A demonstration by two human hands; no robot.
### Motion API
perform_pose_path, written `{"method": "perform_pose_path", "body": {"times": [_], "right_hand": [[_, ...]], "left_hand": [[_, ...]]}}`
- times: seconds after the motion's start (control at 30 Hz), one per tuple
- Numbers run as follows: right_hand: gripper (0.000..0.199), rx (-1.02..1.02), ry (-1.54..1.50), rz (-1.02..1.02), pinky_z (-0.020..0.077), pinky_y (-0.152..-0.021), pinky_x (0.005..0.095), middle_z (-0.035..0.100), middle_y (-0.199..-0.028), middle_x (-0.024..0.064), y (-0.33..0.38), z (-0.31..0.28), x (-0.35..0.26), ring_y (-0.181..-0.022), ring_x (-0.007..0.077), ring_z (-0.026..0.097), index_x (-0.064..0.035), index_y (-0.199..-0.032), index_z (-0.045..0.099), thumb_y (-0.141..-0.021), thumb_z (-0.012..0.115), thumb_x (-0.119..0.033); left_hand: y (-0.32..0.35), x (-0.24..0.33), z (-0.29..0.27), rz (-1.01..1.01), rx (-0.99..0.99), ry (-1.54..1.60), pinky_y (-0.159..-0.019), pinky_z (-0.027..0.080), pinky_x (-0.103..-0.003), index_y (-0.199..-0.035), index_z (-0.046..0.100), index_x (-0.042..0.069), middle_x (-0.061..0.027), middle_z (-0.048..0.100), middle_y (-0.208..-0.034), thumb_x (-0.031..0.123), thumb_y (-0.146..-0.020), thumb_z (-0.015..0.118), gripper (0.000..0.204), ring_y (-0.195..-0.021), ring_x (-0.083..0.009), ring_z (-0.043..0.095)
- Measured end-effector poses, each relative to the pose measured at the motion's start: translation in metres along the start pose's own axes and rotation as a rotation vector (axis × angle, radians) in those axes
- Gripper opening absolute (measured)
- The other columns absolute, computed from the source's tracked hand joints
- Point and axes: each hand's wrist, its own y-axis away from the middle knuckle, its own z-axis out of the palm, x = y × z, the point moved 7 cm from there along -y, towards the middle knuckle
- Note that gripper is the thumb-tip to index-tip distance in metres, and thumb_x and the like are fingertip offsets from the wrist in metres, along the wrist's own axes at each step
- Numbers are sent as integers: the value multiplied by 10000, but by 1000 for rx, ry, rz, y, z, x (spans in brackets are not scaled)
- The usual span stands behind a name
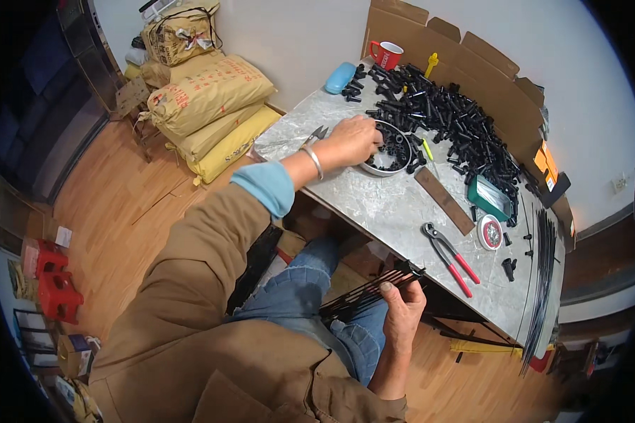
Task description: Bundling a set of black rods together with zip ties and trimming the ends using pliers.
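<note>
My left hand (353, 139) reaches across the grey table (388, 204) into a round metal dish (390, 149) of small black plastic parts, fingers curled over them; whether it holds one I cannot tell. A silver bangle sits on that wrist. My right hand (402, 303) is below the table's front edge, above my lap, shut on a bundle of thin black rods (367, 292). A large heap of black plastic parts (451, 120) lies just beyond the dish.
Red-handled pincers (450, 257), a brown flat bar (443, 200), a round tin (490, 233), a green box (488, 197), long black rods (543, 275), small pliers (315, 135), a blue case (340, 77) and a red mug (386, 54) lie on the table. Cardboard lines the wall. Sacks (212, 106) are stacked left.
</note>
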Motion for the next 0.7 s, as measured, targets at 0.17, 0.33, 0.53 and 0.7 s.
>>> {"method": "perform_pose_path", "body": {"times": [0.17, 0.33, 0.53, 0.7], "right_hand": [[116, -35, 7, 33, 441, -706, 229, 611, -837, 4, -12, -2, 9, -755, 87, 534, -11, -883, 617, -814, 703, -48], [117, -113, -75, 54, 496, -710, 283, 633, -861, 78, -25, 9, 12, -749, 150, 599, 18, -892, 599, -827, 675, -44], [153, -83, -49, 83, 504, -666, 292, 647, -829, 98, -38, 1, 22, -703, 165, 609, 24, -888, 610, -812, 672, -93], [99, -89, -88, 123, 482, -656, 269, 637, -842, 75, -44, 3, 20, -691, 129, 587, 8, -834, 593, -808, 666, -53]], "left_hand": [[-5, -8, 30, -22, -345, -91, -757, 476, -439, -837, 687, 65, -149, 607, -892, 162, -745, 626, 147, -891, -337, 596], [-9, -12, 50, -45, -349, -173, -749, 478, -447, -819, 632, 44, -157, 609, -864, 132, -735, 605, 125, -874, -336, 599], [-12, -9, 31, -144, -176, 97, -722, 474, -442, -787, 591, 36, -156, 622, -818, 124, -720, 586, 110, -814, -351, 604], [-5, -8, 14, -408, -98, 505, -608, 463, -322, -879, 668, 23, -81, 659, -756, 178, -765, 598, 205, -670, -179, 604]]}}
